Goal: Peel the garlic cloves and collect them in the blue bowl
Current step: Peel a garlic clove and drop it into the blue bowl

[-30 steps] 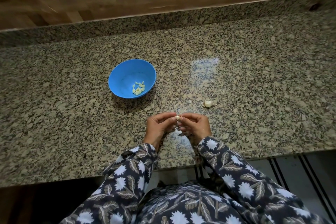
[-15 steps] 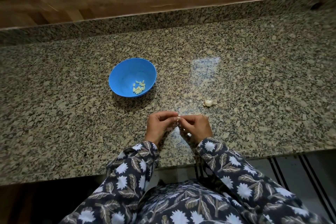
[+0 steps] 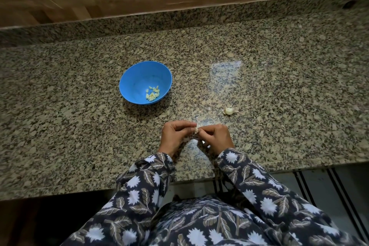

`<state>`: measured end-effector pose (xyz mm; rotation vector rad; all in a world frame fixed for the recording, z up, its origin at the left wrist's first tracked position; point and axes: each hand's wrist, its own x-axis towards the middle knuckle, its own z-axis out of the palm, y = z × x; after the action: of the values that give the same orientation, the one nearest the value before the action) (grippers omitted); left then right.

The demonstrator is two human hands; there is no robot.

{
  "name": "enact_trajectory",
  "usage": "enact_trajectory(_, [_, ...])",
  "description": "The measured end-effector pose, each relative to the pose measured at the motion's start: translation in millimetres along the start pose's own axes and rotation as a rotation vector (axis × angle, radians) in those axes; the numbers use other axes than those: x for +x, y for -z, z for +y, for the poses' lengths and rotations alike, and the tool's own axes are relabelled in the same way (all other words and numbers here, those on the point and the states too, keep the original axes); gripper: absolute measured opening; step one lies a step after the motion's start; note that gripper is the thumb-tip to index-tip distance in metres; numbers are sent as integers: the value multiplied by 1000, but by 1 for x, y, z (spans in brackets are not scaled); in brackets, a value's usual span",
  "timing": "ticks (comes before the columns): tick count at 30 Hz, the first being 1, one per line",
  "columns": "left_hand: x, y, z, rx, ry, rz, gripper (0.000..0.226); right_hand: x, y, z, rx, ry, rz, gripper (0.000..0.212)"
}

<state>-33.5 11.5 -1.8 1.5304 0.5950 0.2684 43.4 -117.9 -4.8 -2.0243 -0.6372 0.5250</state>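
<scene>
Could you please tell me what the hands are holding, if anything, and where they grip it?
A garlic clove, pinched between the fingers of the left hand and right hand, one on each side.

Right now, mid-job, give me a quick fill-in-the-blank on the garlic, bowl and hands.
1. The peeled cloves lie in the ____ bowl.
2. The left hand and right hand pinch one garlic clove ____ them.
3. The loose garlic piece lies on the countertop, to the bowl's ____.
Missing words: blue; between; right.
</scene>
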Motion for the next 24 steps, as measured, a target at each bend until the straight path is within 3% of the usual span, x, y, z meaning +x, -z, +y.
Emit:
enact_trajectory(6, [0, 1, -1, 1, -19, -19, 21, -1, -1, 2, 193, -116, -33, 10])
enact_trajectory(10, [-1, 1, 0, -15, -26, -39, 23, -3, 2, -4, 358, -210, -46, 23])
enact_trajectory(24, [-4, 5, -3, -36, -23, -27, 23, -1, 6, -18, 866, -573, -123, 17])
